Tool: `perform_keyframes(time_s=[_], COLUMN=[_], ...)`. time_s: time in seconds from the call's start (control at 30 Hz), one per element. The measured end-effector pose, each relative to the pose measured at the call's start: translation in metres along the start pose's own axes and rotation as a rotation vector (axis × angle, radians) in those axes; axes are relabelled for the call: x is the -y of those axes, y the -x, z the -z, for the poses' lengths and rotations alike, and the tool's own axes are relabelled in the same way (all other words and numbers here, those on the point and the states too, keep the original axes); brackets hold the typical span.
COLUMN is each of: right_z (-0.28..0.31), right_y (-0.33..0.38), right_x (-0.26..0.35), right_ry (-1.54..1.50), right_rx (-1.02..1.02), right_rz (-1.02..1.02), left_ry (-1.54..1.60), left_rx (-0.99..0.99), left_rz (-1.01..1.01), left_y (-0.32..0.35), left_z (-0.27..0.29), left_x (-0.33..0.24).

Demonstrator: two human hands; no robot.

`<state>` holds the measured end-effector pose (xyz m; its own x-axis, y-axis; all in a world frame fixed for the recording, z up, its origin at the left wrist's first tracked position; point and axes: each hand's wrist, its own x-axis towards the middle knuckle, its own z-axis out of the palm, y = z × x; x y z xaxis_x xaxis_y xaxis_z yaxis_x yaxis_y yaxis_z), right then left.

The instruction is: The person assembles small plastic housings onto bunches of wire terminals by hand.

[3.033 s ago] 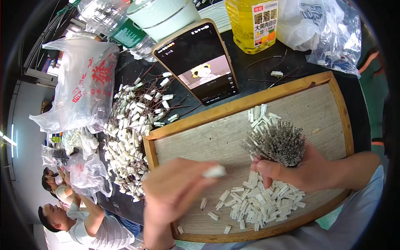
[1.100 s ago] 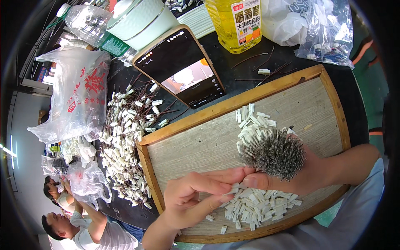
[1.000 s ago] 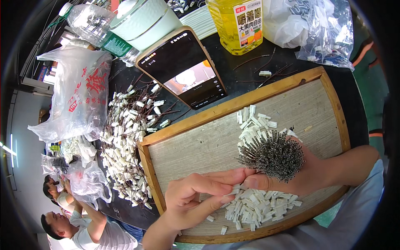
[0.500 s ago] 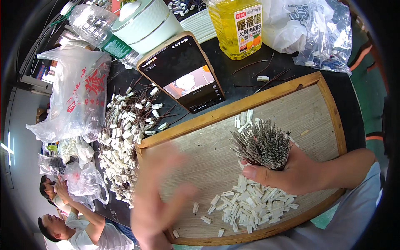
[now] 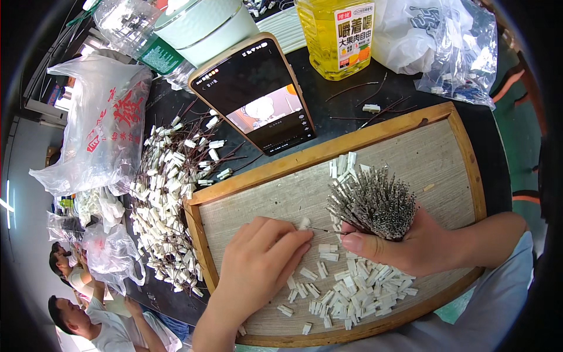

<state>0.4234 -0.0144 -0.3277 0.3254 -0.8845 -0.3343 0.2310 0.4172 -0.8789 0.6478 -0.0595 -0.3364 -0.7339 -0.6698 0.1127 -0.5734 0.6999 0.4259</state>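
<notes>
My right hand (image 5: 419, 246) is closed around a thick bundle of dark wires (image 5: 375, 202) whose metal-tipped ends fan upward. One single wire (image 5: 328, 230) sticks out sideways from beside my right thumb toward my left hand. My left hand (image 5: 267, 252) is pinched, with a small white plastic connector (image 5: 305, 223) at its fingertips, at the end of that wire. Whether the wire tip is inside the connector cannot be made out. Below both hands lies a heap of loose white connectors (image 5: 366, 290) on the wood-framed tray (image 5: 258, 196). A few more connectors lie behind the bundle.
Left of the tray spreads a pile of wires with white connectors (image 5: 164, 205). A phone (image 5: 264, 105) leans against a pale green container (image 5: 205, 32). A bottle of yellow drink (image 5: 334, 41), plastic bags (image 5: 102, 123) and a clear bottle (image 5: 135, 41) stand around. Two people sit at far left.
My left hand, blurred over the tray's left side before, has moved right to the single wire and now pinches a white connector. My right hand keeps the bundle nearly in place.
</notes>
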Motion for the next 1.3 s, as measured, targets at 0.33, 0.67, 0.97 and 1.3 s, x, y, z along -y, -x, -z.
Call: perform_keyframes(time_s=[0.33, 0.67, 0.97, 1.3], right_z=[0.003, 0.004, 0.005, 0.006], right_y=[0.001, -0.002, 0.000, 0.001], right_x=[0.008, -0.002, -0.003, 0.000], right_ry=[0.162, 0.136, 0.131, 0.219], right_rx=[0.002, 0.030, 0.018, 0.105], right_rz=[-0.038, 0.008, 0.057, 0.051], left_ry=[-0.056, 0.746, 0.882, 0.649], left_rx=[0.046, -0.112, -0.172, -0.100], left_rz=[0.209, 0.158, 0.079, -0.042], left_y=[0.003, 0.009, 0.010, 0.001], left_z=[0.009, 0.010, 0.009, 0.009], left_x=[-0.007, -0.004, -0.004, -0.017])
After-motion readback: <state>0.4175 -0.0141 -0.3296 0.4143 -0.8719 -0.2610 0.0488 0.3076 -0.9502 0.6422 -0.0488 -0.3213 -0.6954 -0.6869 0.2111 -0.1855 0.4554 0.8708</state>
